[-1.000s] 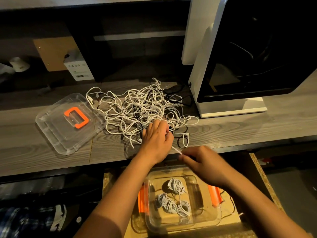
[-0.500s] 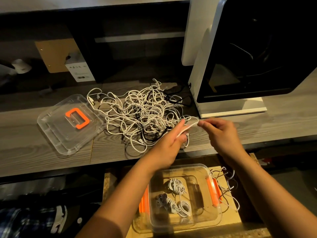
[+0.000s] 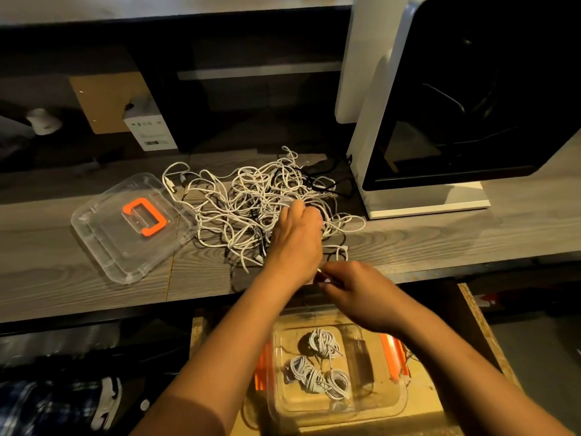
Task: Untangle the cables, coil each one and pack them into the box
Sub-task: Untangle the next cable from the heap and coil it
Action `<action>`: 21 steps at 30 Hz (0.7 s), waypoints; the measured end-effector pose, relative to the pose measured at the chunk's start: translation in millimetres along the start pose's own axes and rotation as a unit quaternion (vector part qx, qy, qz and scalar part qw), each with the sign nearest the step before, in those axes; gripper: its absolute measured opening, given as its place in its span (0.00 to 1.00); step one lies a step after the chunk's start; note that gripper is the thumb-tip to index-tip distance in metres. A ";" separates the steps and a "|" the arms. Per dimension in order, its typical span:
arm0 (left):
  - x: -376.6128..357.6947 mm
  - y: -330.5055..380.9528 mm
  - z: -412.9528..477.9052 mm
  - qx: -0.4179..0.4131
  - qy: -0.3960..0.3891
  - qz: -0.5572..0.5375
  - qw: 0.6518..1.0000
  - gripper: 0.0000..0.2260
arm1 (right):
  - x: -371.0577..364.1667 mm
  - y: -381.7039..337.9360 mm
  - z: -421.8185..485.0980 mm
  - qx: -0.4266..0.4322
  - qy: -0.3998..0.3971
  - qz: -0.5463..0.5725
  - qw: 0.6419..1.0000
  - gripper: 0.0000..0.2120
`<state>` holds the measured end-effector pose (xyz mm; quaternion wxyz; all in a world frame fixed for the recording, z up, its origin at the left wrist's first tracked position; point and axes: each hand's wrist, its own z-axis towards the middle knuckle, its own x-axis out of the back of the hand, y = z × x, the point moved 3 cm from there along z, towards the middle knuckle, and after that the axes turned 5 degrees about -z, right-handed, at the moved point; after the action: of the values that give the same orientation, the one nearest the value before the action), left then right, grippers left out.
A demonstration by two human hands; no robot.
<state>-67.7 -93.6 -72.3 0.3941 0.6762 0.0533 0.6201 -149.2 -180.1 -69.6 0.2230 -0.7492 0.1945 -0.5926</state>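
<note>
A tangled pile of white and black cables (image 3: 251, 202) lies on the grey wooden shelf. My left hand (image 3: 297, 237) rests on the pile's near right part, fingers curled round white cable strands. Just below it, at the shelf's front edge, my right hand (image 3: 355, 289) pinches a white cable end. A clear plastic box (image 3: 386, 404) with orange latches stands on a lower board under my arms and holds several coiled white cables (image 3: 317, 363).
The box's clear lid (image 3: 103, 234) with an orange handle lies left of the pile. A large white machine with a dark window (image 3: 456, 105) stands to the right. A small white carton (image 3: 149, 127) and a brown board lean at the back.
My right hand has come back down and left from the shelf's right side to the front edge. My left hand has moved up onto the pile and now grips strands there.
</note>
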 end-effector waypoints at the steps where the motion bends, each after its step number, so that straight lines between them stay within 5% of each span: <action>1: 1.3 -6.6 0.1 0.008 -0.010 0.005 1.000 0.09 | 7.4 2.9 -1.3 -0.008 -0.010 -0.017 1.000 0.07; 7: -2.9 -19.6 -18.4 -0.018 -0.142 0.080 0.986 0.21 | 50.0 13.2 -5.8 -0.044 -0.014 -0.071 0.996 0.09; 12: -4.9 -27.4 -26.8 -0.030 -0.214 0.071 0.974 0.14 | 73.0 19.1 -5.1 -0.023 0.058 -0.081 0.995 0.08; 15: -17.7 -34.5 -29.6 0.043 -0.288 -0.163 0.943 0.21 | 75.9 32.8 1.8 -0.036 0.095 -0.066 0.993 0.05; 18: -11.1 -24.0 -28.0 0.086 -0.239 -0.389 0.886 0.18 | 64.0 46.2 7.7 -0.075 0.138 0.003 0.988 0.05; 21: 2.9 7.6 -24.6 0.033 -0.182 -0.512 0.839 0.18 | 31.0 46.2 9.2 -0.123 0.111 0.143 0.976 0.11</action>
<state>-91.9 -85.6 -67.4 0.6352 0.6660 0.3400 0.1931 -134.6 -234.4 -72.7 0.1886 -0.6650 0.3941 -0.6057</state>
